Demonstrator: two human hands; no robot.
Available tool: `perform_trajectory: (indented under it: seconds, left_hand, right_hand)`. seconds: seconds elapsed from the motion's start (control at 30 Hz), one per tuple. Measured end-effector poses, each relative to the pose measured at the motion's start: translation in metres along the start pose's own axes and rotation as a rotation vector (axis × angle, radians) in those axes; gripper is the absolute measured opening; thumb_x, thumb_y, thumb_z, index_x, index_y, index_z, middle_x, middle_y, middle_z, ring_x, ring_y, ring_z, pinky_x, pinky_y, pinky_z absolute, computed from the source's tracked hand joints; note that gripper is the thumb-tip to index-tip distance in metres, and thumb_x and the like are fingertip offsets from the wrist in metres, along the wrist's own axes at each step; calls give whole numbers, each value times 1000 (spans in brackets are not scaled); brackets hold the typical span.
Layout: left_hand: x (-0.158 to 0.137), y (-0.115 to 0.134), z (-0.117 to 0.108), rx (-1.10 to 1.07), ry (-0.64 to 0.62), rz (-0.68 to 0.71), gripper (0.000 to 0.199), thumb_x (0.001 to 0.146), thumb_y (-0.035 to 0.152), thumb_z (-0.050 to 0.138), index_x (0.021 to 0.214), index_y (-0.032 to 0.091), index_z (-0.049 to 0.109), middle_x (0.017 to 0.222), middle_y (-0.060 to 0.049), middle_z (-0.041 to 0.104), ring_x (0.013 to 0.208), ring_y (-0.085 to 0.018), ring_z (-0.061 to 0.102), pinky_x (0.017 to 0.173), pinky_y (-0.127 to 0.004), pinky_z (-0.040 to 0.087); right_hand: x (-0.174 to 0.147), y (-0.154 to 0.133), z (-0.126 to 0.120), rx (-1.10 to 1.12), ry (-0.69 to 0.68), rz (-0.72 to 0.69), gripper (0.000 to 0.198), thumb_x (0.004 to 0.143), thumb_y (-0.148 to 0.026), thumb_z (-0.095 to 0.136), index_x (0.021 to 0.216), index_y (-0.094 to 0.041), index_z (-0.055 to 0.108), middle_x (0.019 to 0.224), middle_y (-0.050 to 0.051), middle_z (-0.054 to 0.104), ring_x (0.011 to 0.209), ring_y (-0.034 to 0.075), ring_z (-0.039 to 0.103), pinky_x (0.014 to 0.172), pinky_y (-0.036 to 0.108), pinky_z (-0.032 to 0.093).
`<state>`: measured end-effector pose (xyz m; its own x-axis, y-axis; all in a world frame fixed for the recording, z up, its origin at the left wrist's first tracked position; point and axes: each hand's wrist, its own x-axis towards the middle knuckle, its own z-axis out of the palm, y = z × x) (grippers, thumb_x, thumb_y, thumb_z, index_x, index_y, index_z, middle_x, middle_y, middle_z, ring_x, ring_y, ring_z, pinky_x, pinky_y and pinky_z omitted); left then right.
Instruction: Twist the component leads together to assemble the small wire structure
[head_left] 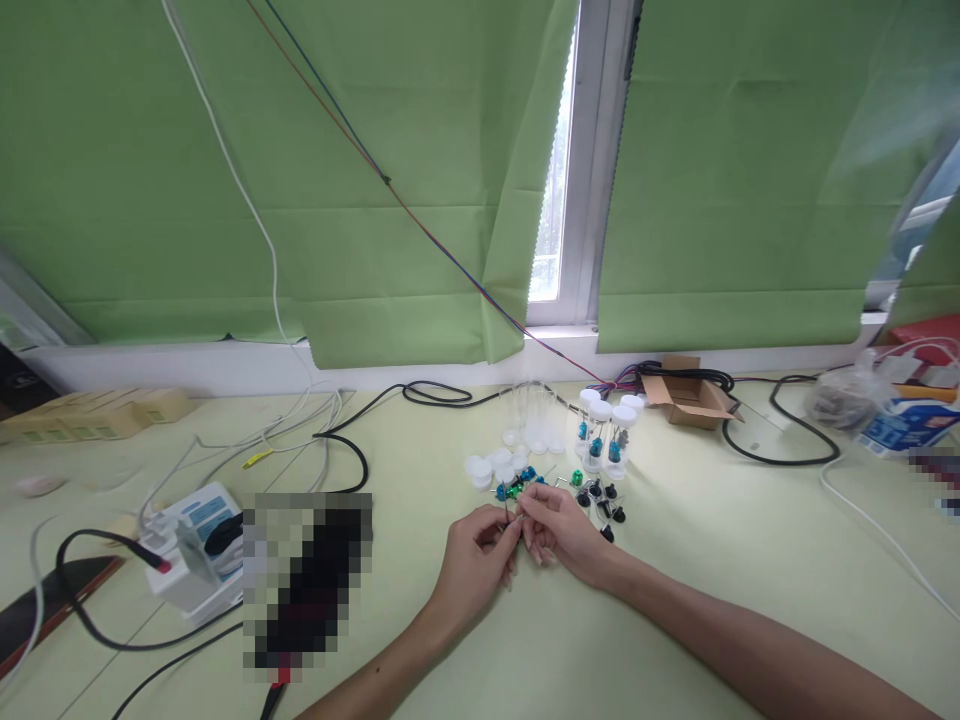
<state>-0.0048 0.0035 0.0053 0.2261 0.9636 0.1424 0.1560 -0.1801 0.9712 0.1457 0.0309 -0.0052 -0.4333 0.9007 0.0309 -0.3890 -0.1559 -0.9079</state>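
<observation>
My left hand [480, 550] and my right hand [559, 525] meet at the fingertips low over the table, both pinched closed. A thin dark rod [506, 503] sticks up at the left fingertips; whatever the right fingers grip is too small to make out. Just behind the hands lie small blue and green parts [529, 475] and white round caps [480, 470]. Several black parts with thin metal stems [596, 492] are scattered beside my right hand, near a single green piece [577, 478].
Clear tubes [536, 425] stand behind the caps. White-capped tubes holding blue parts [596, 440] are to their right, near an open cardboard box [690, 400]. A white power strip [195, 560] and cables lie left. A plastic bag [844, 395] sits far right.
</observation>
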Motion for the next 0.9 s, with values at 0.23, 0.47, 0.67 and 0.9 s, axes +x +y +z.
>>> perform_trajectory:
  seconds: [0.23,0.47,0.67,0.9]
  left_hand:
    - [1,-1,0,7,-9,4,29,86,41,58,72,16,65,64,-2,62,48,-12,55,41,-21,43]
    - [1,-3,0,4,-2,-3,30,86,42,58,73,16,65,64,-2,62,48,-12,54,40,-20,44]
    - [1,-1,0,4,-7,-6,30,85,43,58,73,17,65,64,-2,63,48,-13,55,40,-21,43]
    - [0,-1,0,8,-10,-14,30,85,44,58,72,17,64,63,-2,63,48,-13,56,41,-21,43]
  right_hand:
    - [0,0,0,-4,0,0,39,79,-52,68,74,-17,53,45,-4,57,32,7,47,30,16,32]
    - [0,0,0,-6,10,10,40,77,-54,69,73,-17,52,45,-5,57,31,8,47,30,16,31]
    - [0,0,0,-16,9,6,40,77,-53,69,73,-17,52,44,-5,57,31,8,47,29,16,30]
    - [0,0,1,-33,5,-3,38,77,-50,71,72,-18,50,45,-5,58,31,7,46,30,16,30]
